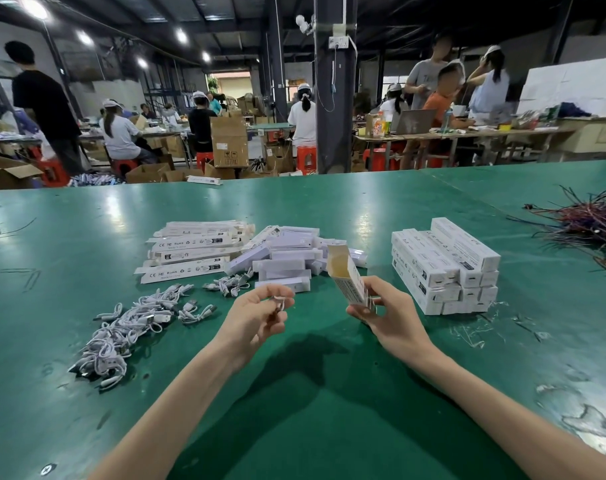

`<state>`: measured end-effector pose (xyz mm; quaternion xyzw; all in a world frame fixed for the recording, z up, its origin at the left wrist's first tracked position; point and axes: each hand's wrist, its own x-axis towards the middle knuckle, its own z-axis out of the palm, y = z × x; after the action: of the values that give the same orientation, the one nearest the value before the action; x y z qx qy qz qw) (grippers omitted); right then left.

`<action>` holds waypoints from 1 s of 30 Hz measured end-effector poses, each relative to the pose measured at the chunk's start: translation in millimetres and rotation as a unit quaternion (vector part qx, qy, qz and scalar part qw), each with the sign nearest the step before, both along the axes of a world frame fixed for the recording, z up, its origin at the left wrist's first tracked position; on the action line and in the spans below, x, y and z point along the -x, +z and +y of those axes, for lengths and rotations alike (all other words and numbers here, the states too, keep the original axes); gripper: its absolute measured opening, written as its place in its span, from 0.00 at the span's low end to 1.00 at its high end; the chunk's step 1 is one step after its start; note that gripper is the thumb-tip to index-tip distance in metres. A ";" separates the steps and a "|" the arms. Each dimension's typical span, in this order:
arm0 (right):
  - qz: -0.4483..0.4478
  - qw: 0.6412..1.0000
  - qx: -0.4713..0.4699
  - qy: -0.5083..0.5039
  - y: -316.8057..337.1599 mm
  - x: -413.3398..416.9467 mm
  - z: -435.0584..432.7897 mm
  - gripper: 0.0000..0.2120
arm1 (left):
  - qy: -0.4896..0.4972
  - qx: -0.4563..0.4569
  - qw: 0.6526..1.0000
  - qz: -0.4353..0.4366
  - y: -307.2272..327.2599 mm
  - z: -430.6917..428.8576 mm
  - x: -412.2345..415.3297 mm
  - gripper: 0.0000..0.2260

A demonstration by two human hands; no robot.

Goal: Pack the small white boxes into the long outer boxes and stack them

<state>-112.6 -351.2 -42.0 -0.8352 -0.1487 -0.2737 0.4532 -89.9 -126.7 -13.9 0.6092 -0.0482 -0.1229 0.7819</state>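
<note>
Centrally, right hand point(390, 315) grips open-topped outer box point(346, 277), fingers curled round lower end, box tilted above green table point(329, 393). Left hand point(260, 317) pinches small whitish item point(280, 303) between thumb and fingertips. Small white boxes point(287, 259) heaped mid-frame. Finished stack point(443, 268) right of centre. Loose cables point(128, 327) lower left.

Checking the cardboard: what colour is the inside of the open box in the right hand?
Tan-brown, unprinted cardboard inside the open box; head view.
</note>
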 end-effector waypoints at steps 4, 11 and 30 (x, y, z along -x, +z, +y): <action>-0.005 1.000 0.009 -0.025 -0.4 -2.2 -3.3 0.15 | 0.041 -0.109 0.978 -0.174 18.0 -8.4 14.4 0.10; -0.010 0.996 0.056 -0.074 -1.9 -3.1 -3.4 0.16 | 0.015 -0.204 0.881 -0.426 37.6 -30.1 50.8 0.11; 0.002 0.993 0.097 -0.074 -3.3 0.7 -1.8 0.16 | 0.139 -0.524 0.611 -0.577 44.4 -32.3 51.3 0.14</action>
<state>-113.3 -353.0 -45.3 -0.8844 -0.1115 -0.2894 0.3487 -141.3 -158.9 30.5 0.8594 -0.3319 0.3597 0.1481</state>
